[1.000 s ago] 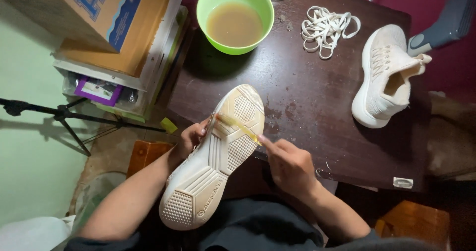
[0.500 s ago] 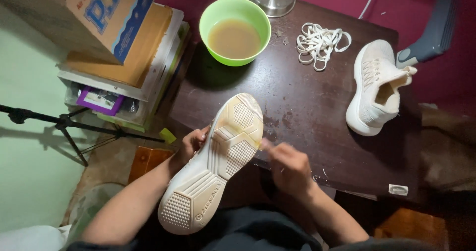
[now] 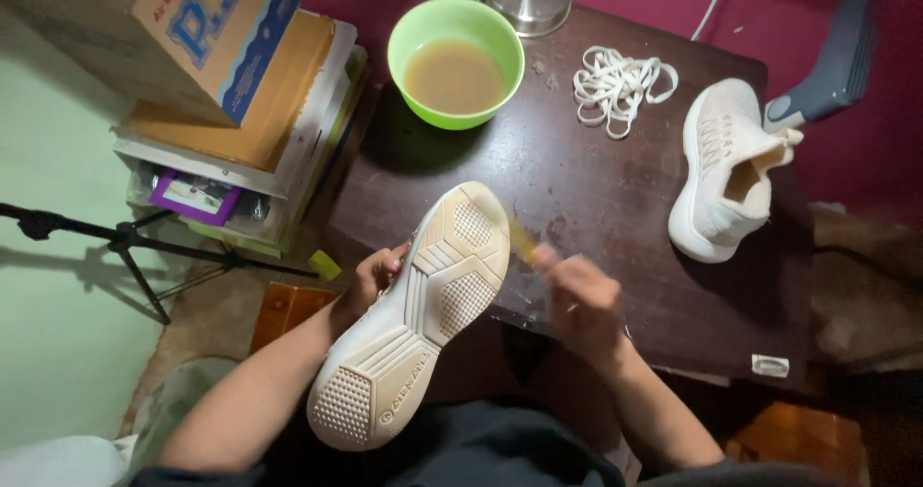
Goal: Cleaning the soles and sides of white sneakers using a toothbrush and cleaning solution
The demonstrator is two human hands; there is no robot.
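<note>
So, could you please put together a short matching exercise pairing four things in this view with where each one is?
Things:
1. green bowl
2. white laces
3. upturned shoe
4. second white shoe

Places:
A. lying on its side at the right of the dark table
B. heaped loose between the bowl and the second shoe
C. held sole-up by the left hand, with the right hand beside it
D. at the table's far edge, full of murky brown liquid

Pairs: 1-D, 2-B, 3-C, 4-A
</note>
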